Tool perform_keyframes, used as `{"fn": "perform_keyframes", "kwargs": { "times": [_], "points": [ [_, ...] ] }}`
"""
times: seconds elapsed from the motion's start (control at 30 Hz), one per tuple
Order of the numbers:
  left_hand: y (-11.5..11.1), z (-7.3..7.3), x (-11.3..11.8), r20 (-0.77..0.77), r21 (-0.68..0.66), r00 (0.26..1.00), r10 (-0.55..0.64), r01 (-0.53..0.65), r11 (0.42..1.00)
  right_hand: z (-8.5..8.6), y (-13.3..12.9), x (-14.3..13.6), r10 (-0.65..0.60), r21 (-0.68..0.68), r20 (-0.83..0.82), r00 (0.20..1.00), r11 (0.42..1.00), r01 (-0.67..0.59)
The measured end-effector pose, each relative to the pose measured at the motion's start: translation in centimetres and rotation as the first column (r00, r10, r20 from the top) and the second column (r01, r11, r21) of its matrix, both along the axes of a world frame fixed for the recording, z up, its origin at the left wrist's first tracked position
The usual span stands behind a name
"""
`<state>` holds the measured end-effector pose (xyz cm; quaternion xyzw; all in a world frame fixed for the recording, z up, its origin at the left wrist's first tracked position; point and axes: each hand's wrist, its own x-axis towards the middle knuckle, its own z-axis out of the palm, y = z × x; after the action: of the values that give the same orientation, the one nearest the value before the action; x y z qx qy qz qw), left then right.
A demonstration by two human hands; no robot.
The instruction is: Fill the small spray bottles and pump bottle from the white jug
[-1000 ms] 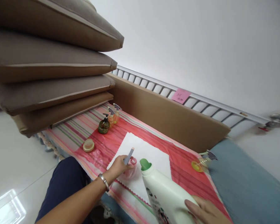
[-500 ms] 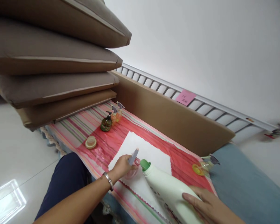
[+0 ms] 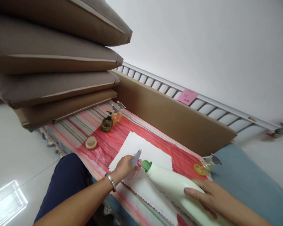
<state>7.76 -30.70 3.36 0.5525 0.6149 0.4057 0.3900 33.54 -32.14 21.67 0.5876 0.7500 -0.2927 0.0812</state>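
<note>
My right hand grips a pale green detergent bottle from the side. The bottle is tipped down to the left, its green pouring spout at the mouth of a small clear bottle. My left hand is closed around that clear bottle, and a grey trigger spray head sticks up between its fingers. Most of the clear bottle is hidden by the hand. Whether liquid is flowing I cannot tell. Beneath both hands lies a white cloth with zigzag edges.
A dark green pump bottle and two spray bottles stand at the back left, near a round beige lid. Another spray bottle lies at right. Stacked cushions rise at left; a brown board lines the back.
The pale green bottle has tilted flatter, its rear end swinging right with my right hand. Its spout is slightly closer to the clear bottle's mouth. My left hand has barely moved.
</note>
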Motion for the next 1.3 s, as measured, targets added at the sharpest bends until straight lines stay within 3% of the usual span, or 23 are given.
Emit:
{"fn": "perform_keyframes", "kwargs": {
  "times": [0.5, 1.3],
  "points": [
    [-0.5, 0.9, 0.1, -0.040, -0.017, 0.999, 0.010, -0.011, 1.000, 1.1, 0.4, -1.0, -0.013, -0.021, 0.048, 0.999, 1.000, 0.014],
    [-0.6, 1.1, 0.2, -0.061, -0.015, 0.998, 0.008, -0.009, 1.000, 2.1, 0.4, -1.7, 0.002, -0.017, 0.092, 0.996, 1.000, -0.001]
  ]
}}
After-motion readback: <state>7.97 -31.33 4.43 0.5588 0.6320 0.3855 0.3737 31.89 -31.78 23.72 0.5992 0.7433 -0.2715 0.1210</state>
